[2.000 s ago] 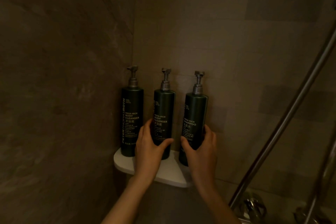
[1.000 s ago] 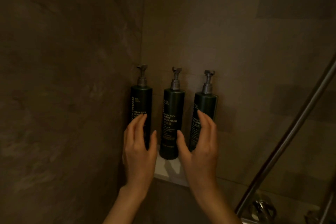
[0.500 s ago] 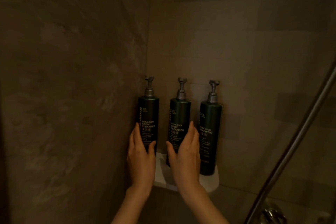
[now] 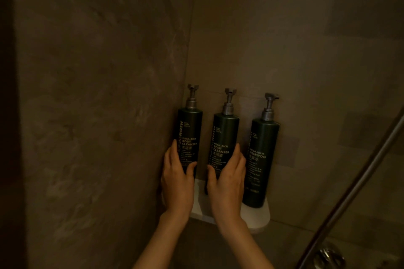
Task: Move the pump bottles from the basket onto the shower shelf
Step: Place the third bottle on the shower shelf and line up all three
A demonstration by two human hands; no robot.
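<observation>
Three dark green pump bottles stand upright in a row on a white corner shelf (image 4: 255, 218). My left hand (image 4: 177, 179) wraps the lower part of the left body cleanser bottle (image 4: 189, 131), which sits against the side wall. My right hand (image 4: 227, 179) grips the lower part of the middle body cleanser bottle (image 4: 225, 135). The right shampoo bottle (image 4: 262, 155) stands free beside my right hand. No basket is in view.
Dim brown tiled walls meet in the corner behind the bottles. A slanted metal bar (image 4: 354, 188) crosses the right side, with a chrome tap fitting (image 4: 330, 257) at the bottom right.
My hands shifted one bottle to the left: two seconds ago they held the middle and right bottles, then opened, and now they hold the left and middle ones.
</observation>
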